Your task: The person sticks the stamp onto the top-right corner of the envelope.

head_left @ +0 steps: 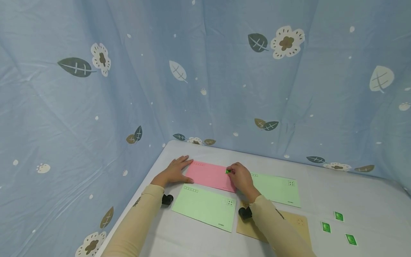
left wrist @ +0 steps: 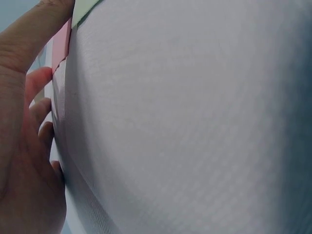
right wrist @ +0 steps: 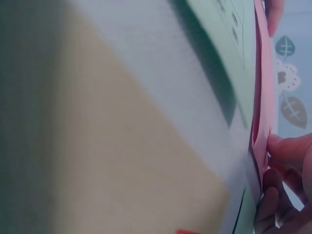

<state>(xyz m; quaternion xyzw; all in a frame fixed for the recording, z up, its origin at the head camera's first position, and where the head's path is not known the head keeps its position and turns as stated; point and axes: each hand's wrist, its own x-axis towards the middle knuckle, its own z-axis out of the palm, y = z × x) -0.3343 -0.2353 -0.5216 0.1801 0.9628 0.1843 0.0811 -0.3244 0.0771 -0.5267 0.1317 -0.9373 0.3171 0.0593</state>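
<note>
Soft, even light falls on the pink rectangular paper envelope (head_left: 207, 175); the right wrist view is dimmer, its flat tan paper envelope (right wrist: 126, 151) blurred, nearly textureless.

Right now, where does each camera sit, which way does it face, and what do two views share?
Head: worn on the head, facing forward and down at the pink envelope; left grip, right grip pinching a stamp, and sleeves show.
Left wrist: worn on that wrist, facing mostly the table; left grip along the left edge.
Right wrist: worn on that wrist, facing the brown envelope; right grip at lower right, another fingertip at upper right.
Shared: head and right wrist both show the pink envelope and right grip.
</note>
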